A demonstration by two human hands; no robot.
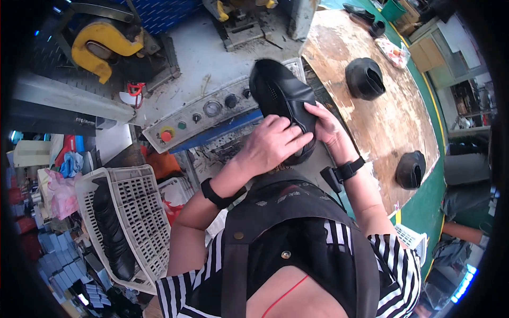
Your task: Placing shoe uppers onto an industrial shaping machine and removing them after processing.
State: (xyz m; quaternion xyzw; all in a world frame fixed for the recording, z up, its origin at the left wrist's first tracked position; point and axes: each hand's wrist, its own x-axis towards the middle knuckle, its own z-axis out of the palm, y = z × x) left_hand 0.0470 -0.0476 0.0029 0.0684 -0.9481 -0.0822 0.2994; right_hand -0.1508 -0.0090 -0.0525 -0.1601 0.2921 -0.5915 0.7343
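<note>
A black leather shoe (289, 93) is held up in front of my chest, its rounded toe pointing away from me and small perforations showing on the upper. My left hand (277, 140) lies across the heel end and the opening, fingers bent against the leather. On the other side, my right hand (324, 124) grips the shoe's right edge, thumb on top. The underside of the shoe and most right-hand fingers are hidden.
Beyond the shoe is a machine with a control panel (212, 109) and yellow clamp (101, 45). Black shoe uppers (365, 78) stand on the wooden table (392, 127) at right. A white crate (140, 212) at left holds black shoe parts. Red-handled scissors (135, 93) lie near the panel.
</note>
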